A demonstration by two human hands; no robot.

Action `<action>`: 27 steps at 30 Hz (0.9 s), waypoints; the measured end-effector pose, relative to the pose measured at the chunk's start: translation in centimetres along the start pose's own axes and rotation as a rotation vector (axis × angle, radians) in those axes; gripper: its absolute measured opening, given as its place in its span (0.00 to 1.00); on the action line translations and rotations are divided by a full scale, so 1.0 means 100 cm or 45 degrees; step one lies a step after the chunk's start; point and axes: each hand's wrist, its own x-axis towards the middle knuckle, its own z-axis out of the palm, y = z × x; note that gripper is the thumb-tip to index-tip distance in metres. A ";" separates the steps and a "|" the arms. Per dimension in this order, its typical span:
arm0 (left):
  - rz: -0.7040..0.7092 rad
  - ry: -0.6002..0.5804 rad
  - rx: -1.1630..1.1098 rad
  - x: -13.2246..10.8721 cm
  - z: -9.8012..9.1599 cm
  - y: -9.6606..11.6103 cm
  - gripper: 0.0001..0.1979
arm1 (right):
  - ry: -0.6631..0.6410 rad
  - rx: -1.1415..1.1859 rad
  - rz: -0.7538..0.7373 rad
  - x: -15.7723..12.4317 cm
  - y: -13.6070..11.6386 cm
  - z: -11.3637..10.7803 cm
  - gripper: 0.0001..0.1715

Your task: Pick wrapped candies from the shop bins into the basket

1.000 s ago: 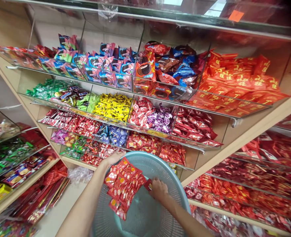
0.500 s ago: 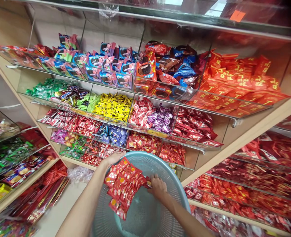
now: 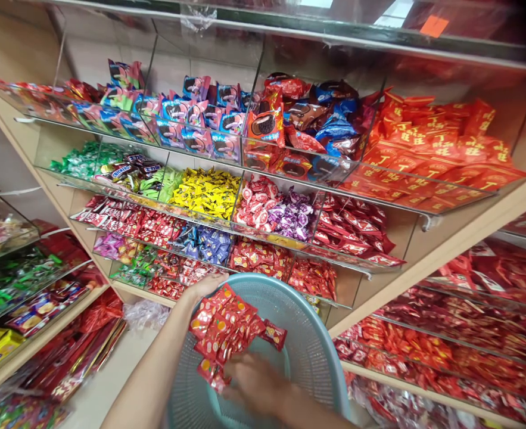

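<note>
My left hand [image 3: 204, 288] grips the far rim of a pale teal plastic basket [image 3: 310, 351] held in front of me. A heap of small red candy packets [image 3: 224, 330] lies in the basket against that hand. My right hand [image 3: 256, 387] is low inside the basket, just below the packets, blurred by motion; its fingers do not show clearly. One red packet [image 3: 274, 333] sticks out at the right edge of the heap.
Slanted clear bins of wrapped sweets fill the shelves ahead: red packets [image 3: 311, 277] just beyond the basket, blue candies [image 3: 207, 244], yellow ones [image 3: 207, 192], cookie packs [image 3: 271, 122] above. More shelves stand at left [image 3: 16, 280] and right [image 3: 459, 333].
My right hand has dropped from the right side of the packet heap down and left to beneath it. The left hand and the basket have stayed put.
</note>
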 end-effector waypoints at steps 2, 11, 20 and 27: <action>-0.007 0.001 0.007 0.000 0.000 0.000 0.27 | -0.030 0.055 -0.169 0.005 -0.017 0.012 0.16; 0.003 -0.005 -0.034 -0.002 0.001 0.001 0.24 | 0.124 0.142 -0.081 0.037 -0.025 0.026 0.21; -0.002 0.018 0.041 0.000 0.000 0.000 0.25 | 0.087 0.157 -0.054 0.037 -0.023 0.020 0.16; 0.036 0.046 0.124 0.004 -0.003 -0.006 0.28 | 0.056 0.206 -0.129 0.036 -0.031 0.024 0.17</action>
